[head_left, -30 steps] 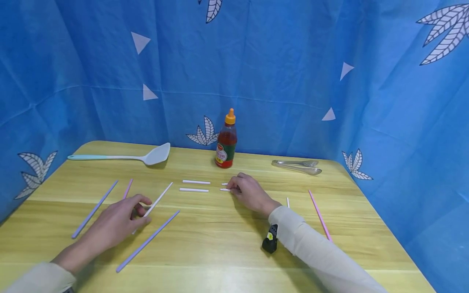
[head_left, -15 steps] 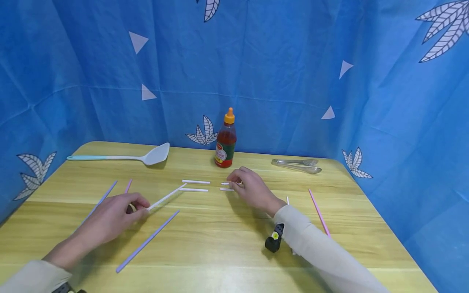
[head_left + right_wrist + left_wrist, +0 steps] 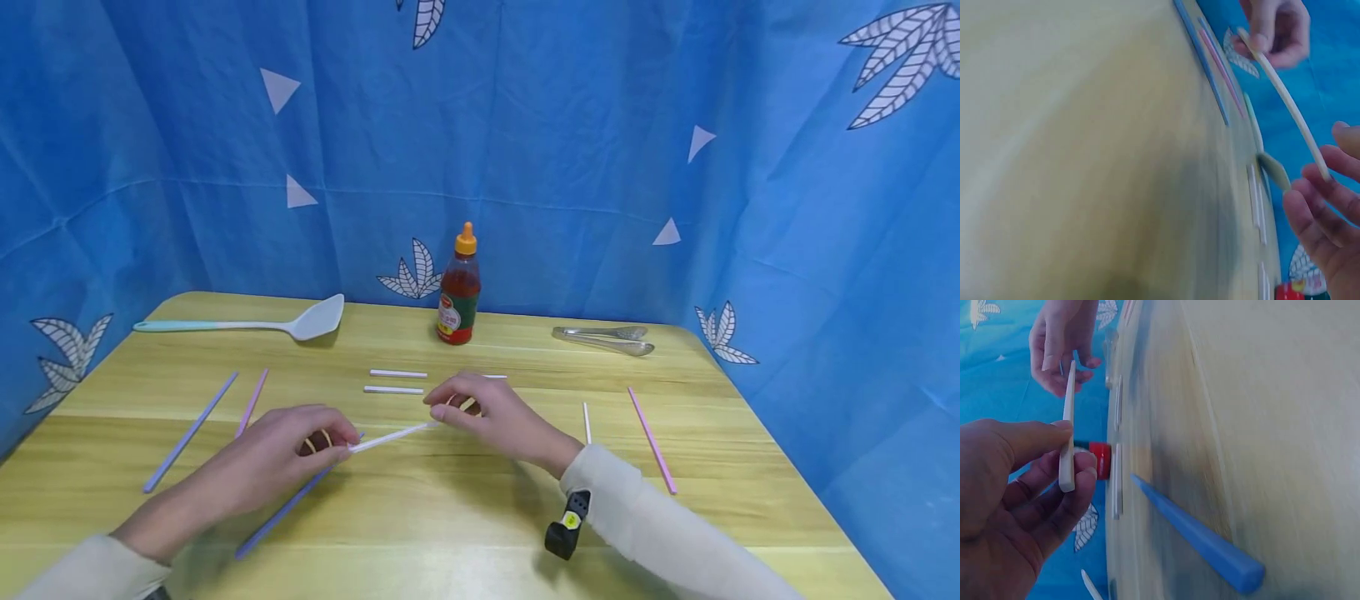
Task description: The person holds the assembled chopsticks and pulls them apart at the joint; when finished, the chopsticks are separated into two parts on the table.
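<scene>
A blue cloth with leaf prints hangs behind the wood-grained bench you work at. Nearest you, a blue-violet stick lies aslant on the bench, partly under your left hand. That hand pinches one end of a slim white stick between thumb and fingers and holds it clear of the wood. The stick spans the gap to your right hand, whose fingers are loosely bent and have no grip on it; its far end comes right up to those fingers and seems to touch them, while the thumb stands apart. You appear to be midway through bringing the stick across to your right hand; the next move would call for closing right thumb and fingers on that end before the left lets go, keeping the stick steady. Beyond your hands, two short white sticks lie side by side, just apart. Farther back stand the sauce bottle, with the spatula to its left and the tongs to its right.
</scene>
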The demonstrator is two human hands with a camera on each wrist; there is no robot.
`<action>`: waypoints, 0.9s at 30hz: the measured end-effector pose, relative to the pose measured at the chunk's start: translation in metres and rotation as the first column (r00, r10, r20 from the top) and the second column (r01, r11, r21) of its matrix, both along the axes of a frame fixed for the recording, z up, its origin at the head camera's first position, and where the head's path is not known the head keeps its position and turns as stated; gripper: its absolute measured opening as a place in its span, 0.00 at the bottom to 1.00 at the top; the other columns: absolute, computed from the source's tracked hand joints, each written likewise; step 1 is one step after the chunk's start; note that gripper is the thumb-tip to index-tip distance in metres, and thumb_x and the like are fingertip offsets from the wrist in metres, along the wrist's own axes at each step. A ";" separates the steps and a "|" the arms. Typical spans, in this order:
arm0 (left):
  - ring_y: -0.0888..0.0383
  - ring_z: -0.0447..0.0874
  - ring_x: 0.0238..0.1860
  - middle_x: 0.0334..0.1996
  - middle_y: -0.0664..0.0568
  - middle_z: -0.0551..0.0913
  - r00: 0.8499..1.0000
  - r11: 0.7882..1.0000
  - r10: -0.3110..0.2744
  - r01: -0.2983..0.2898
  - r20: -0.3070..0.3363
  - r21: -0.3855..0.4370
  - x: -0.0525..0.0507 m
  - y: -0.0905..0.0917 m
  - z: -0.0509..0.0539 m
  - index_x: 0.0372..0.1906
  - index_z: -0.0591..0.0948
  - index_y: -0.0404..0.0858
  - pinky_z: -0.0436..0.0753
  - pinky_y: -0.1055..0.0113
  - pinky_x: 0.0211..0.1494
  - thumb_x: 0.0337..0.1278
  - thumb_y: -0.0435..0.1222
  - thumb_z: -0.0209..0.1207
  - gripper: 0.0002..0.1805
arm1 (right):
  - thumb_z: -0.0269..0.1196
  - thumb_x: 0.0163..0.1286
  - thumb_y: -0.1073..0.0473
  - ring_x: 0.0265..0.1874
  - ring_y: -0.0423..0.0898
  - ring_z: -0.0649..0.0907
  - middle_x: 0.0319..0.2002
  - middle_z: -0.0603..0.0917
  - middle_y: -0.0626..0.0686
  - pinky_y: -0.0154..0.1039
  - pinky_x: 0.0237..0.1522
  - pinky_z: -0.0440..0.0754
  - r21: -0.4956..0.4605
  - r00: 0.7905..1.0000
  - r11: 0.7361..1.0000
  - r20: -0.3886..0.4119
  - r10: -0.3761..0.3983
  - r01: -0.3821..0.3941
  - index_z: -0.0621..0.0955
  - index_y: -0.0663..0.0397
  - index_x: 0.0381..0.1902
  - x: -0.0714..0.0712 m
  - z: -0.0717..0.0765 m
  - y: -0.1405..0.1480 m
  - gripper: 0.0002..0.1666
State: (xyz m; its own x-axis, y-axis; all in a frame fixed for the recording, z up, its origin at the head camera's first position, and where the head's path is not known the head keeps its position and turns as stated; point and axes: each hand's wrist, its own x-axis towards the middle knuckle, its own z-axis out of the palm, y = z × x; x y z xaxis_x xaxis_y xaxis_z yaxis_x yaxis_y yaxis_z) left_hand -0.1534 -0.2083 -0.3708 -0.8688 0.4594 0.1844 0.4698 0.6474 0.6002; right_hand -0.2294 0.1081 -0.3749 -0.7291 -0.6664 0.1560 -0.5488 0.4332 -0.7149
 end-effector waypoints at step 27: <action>0.64 0.86 0.51 0.48 0.68 0.88 0.973 0.999 0.050 -0.045 -0.227 0.026 -0.005 0.051 -0.010 0.48 0.88 0.56 0.88 0.60 0.55 0.74 0.39 0.70 0.06 | 0.64 0.83 0.55 0.20 0.31 0.68 0.35 0.87 0.44 0.29 0.25 0.69 0.070 0.994 0.997 -0.113 -0.006 0.014 0.88 0.52 0.49 0.029 -0.008 0.009 0.09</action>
